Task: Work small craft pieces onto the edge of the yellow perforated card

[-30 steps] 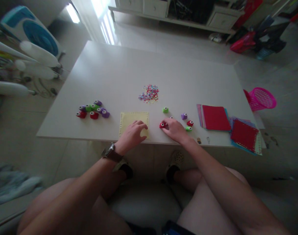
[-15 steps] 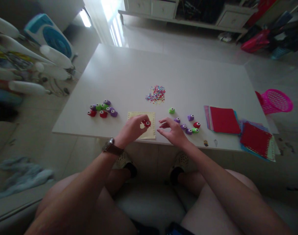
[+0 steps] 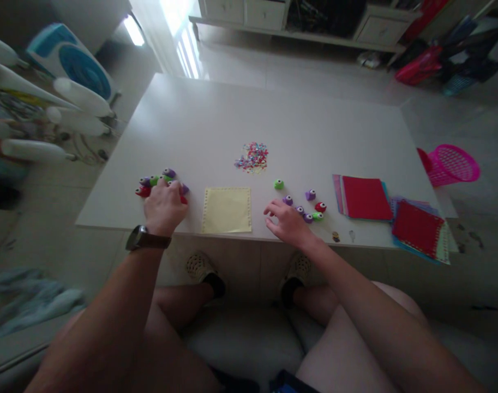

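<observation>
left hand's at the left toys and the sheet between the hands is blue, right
The sheet is yellow, not blue, as the head view shows. It does lie between the right hand and the left hand, which is at the left toys.

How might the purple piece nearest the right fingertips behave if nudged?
The purple piece looks small against the right hand, so it is probably light. The tabletop looks smooth and shiny, so it may slide easily.

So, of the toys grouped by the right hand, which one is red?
The toy at that group's right end, just beyond a green one; the others visible there are purple or green.
</observation>
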`<state>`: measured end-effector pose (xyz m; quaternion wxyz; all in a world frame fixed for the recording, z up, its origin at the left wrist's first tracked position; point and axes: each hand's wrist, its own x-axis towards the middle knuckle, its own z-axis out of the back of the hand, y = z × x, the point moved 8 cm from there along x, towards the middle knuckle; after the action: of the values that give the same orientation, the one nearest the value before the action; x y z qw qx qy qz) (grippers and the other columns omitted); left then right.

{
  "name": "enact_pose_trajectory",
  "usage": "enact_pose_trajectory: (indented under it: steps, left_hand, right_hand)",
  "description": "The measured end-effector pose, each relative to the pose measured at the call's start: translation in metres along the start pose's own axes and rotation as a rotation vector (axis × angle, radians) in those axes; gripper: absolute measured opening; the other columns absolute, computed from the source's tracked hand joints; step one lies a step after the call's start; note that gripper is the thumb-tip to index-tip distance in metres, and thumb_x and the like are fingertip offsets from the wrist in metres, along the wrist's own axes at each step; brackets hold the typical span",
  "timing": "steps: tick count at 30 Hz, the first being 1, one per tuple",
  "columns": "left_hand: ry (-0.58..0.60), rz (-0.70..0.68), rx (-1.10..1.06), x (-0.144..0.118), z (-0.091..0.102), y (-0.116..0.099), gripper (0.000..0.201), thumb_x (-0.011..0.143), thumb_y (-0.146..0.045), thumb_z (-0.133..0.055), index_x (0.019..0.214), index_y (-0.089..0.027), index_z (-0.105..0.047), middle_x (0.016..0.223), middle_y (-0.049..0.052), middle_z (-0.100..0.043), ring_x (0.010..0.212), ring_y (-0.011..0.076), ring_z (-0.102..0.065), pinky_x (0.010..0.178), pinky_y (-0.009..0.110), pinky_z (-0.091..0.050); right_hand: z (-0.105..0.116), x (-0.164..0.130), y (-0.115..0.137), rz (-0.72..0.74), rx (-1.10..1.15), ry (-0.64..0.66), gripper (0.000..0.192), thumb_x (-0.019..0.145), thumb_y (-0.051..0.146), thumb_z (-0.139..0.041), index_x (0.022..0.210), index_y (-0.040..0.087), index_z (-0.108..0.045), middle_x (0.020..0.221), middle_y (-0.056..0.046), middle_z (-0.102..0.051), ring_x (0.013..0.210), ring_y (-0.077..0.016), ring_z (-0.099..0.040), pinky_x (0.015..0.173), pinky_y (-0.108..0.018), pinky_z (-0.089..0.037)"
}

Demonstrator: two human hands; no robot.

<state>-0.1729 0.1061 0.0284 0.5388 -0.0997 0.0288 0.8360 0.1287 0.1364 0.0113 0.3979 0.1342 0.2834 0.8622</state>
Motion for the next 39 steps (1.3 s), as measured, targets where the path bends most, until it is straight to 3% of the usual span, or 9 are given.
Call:
enact_pose_trajectory:
  steps: [5, 9, 12, 15, 19, 22, 28, 34, 39]
  left_hand:
    - [0.082, 0.000, 0.027, 0.000, -0.007, -0.003, 0.017, 0.091, -0.018, -0.050, 0.102, -0.014, -0.062, 0.112, 0.015, -0.065, 0.102, 0.0301, -0.063, 0.087, 0.040, -0.051]
    - [-0.055, -0.010, 0.001, 0.004, -0.006, -0.004, 0.022, 0.091, -0.022, -0.051, 0.107, -0.014, -0.064, 0.113, 0.019, -0.065, 0.098, 0.0321, -0.065, 0.082, 0.041, -0.052]
    - [-0.099, -0.154, -0.148, 0.000, -0.011, -0.030, 0.018, 0.091, -0.023, -0.054, 0.103, -0.017, -0.065, 0.101, 0.013, -0.068, 0.087, 0.0272, -0.065, 0.076, 0.039, -0.050]
    - [0.034, -0.495, -0.329, -0.020, -0.027, -0.079, 0.007, 0.091, -0.024, -0.058, 0.091, -0.021, -0.064, 0.088, 0.005, -0.067, 0.081, 0.0205, -0.063, 0.078, 0.034, -0.050]
    - [0.074, -0.780, -0.385, -0.052, -0.036, -0.116, 0.020, 0.085, -0.034, -0.073, 0.098, -0.022, -0.065, 0.112, 0.008, -0.066, 0.110, 0.0261, -0.060, 0.098, 0.041, -0.050]
    - [0.134, -0.830, -0.387, -0.064, -0.047, -0.121, 0.030, 0.080, -0.031, -0.081, 0.103, -0.022, -0.065, 0.121, 0.009, -0.064, 0.118, 0.0287, -0.058, 0.101, 0.044, -0.052]
    - [0.146, -0.860, -0.381, -0.073, -0.057, -0.128, 0.023, 0.082, -0.014, -0.077, 0.101, -0.021, -0.066, 0.118, 0.009, -0.066, 0.119, 0.0286, -0.056, 0.100, 0.044, -0.053]
    - [0.168, -0.866, -0.457, -0.076, -0.056, -0.134, 0.006, 0.090, -0.014, -0.070, 0.090, -0.020, -0.070, 0.111, 0.008, -0.070, 0.115, 0.0258, -0.059, 0.102, 0.043, -0.051]
    - [0.149, -0.848, -0.504, -0.074, -0.055, -0.137, 0.009, 0.093, -0.015, -0.066, 0.089, -0.020, -0.071, 0.109, 0.007, -0.071, 0.112, 0.0238, -0.061, 0.103, 0.043, -0.050]
  right_hand:
    - [0.027, 0.001, -0.013, -0.052, -0.146, -0.081, 0.011, 0.088, 0.012, -0.060, 0.094, 0.021, -0.064, 0.101, -0.008, -0.066, 0.094, -0.0231, -0.062, 0.085, -0.036, -0.048]
    - [0.061, -0.002, -0.047, -0.186, -0.241, -0.156, 0.013, 0.082, 0.009, -0.060, 0.086, 0.021, -0.064, 0.095, -0.009, -0.067, 0.092, -0.0252, -0.062, 0.082, -0.036, -0.047]
    - [0.067, -0.008, -0.070, -0.242, -0.263, -0.073, 0.018, 0.076, 0.007, -0.063, 0.087, 0.020, -0.067, 0.097, -0.009, -0.070, 0.091, -0.0256, -0.062, 0.080, -0.035, -0.046]
    - [0.061, -0.014, -0.080, -0.259, -0.267, 0.011, 0.024, 0.073, 0.003, -0.063, 0.089, 0.020, -0.069, 0.096, -0.008, -0.071, 0.087, -0.0244, -0.063, 0.074, -0.033, -0.044]
    - [0.045, -0.013, -0.074, -0.214, -0.171, 0.112, 0.027, 0.075, -0.002, -0.059, 0.090, 0.019, -0.069, 0.093, -0.006, -0.070, 0.081, -0.0194, -0.063, 0.071, -0.030, -0.043]
    - [0.031, -0.008, -0.059, -0.156, -0.069, 0.179, 0.022, 0.078, -0.001, -0.062, 0.089, 0.017, -0.067, 0.092, -0.005, -0.068, 0.079, -0.0167, -0.061, 0.072, -0.027, -0.044]
    - [0.010, 0.000, -0.032, -0.070, -0.082, 0.203, 0.010, 0.086, 0.009, -0.066, 0.089, 0.018, -0.065, 0.090, -0.005, -0.064, 0.077, -0.0168, -0.058, 0.074, -0.029, -0.043]
    - [0.000, -0.001, -0.021, -0.033, -0.071, 0.218, 0.007, 0.087, 0.016, -0.071, 0.090, 0.018, -0.064, 0.091, -0.005, -0.068, 0.083, -0.0188, -0.060, 0.076, -0.030, -0.043]
    - [-0.005, -0.001, -0.018, -0.049, 0.056, 0.231, 0.005, 0.087, 0.015, -0.071, 0.090, 0.017, -0.067, 0.089, -0.005, -0.070, 0.080, -0.0176, -0.063, 0.074, -0.029, -0.046]
